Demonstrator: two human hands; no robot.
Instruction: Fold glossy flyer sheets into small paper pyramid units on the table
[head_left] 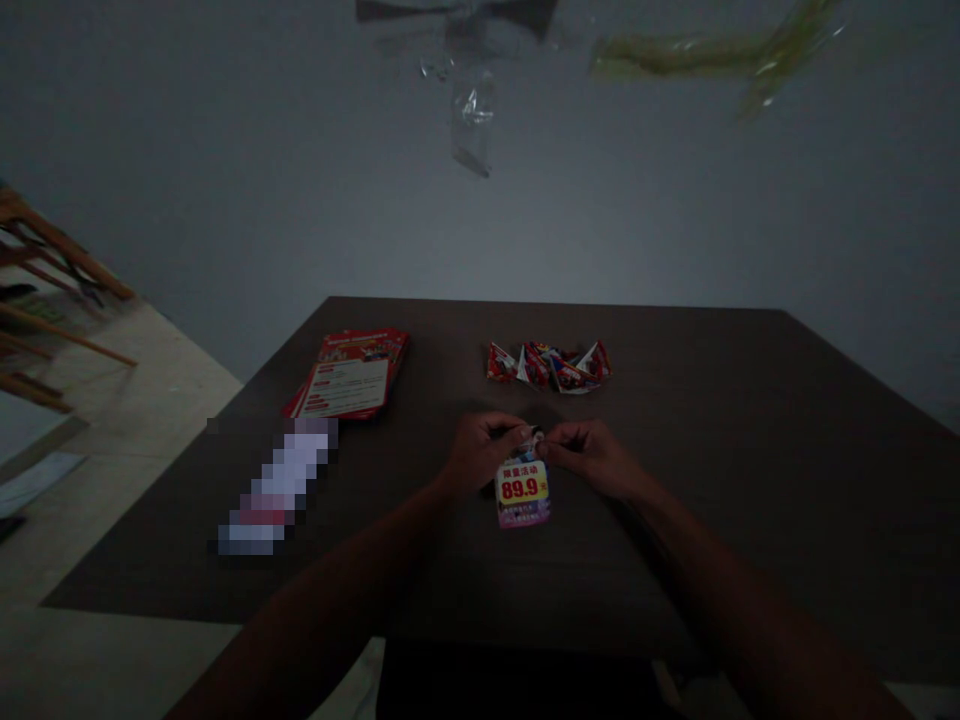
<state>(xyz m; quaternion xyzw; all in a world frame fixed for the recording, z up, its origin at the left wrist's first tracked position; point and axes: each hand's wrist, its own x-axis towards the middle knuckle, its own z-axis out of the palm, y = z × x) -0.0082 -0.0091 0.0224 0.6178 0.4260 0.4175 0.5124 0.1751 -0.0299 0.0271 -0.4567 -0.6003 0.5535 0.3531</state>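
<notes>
A small printed card (523, 500) is held upright over the middle of the table. It has a white and yellow panel with the figure 89.9 in red, and a pink lower edge. My left hand (484, 450) pinches its top from the left, fingers closed. From the other side my right hand (592, 455) pinches the top right corner between thumb and fingertips. The card's upper edge is partly covered by the fingers, so I cannot tell whether it is folded there. Just beyond the hands lie several folded red, white and blue paper pieces (551, 367), close together.
A stack of red printed leaflets (349, 385) lies on the dark wooden table (720, 380) at the left. Nearer the left edge is a blurred-out whitish strip (281, 490). Behind the table stands a grey wall (300, 180) with tape on it; wooden furniture legs (67, 250) are at far left.
</notes>
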